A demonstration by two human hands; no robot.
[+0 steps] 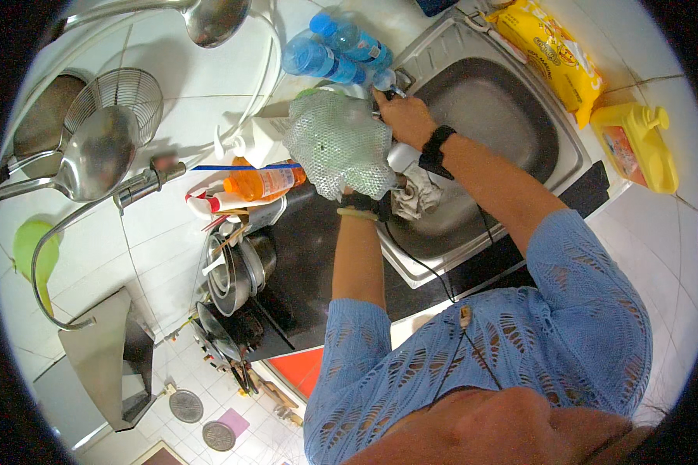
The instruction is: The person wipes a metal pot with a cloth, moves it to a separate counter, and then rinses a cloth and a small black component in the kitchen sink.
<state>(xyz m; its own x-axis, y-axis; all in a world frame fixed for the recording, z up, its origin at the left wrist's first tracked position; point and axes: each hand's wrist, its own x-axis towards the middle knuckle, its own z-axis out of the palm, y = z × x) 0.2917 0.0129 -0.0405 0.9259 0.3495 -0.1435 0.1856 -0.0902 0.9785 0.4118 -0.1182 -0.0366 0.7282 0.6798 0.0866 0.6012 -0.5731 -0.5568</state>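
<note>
My right hand (410, 119), with a black band at the wrist, is closed around the metal tap (398, 92) at the sink's left rim. A finger reaches over toward the wall side. My left hand (347, 192) is mostly hidden beneath a crumpled sheet of pale green, translucent bubble wrap (337, 142), so its grip does not show. That wrap covers the counter's back corner beside the tap. A crumpled grey cloth (416, 195) lies at the left side of the stainless steel sink (500, 116), right of the wrap.
Blue plastic bottles (331, 55) stand behind the tap. An orange bottle (262, 181), a spray bottle (203, 200) and stacked metal pans (230, 285) line the wall at left. A yellow packet (549, 55) and yellow jug (634, 148) are right of the sink. A black cable (413, 258) crosses its front rim.
</note>
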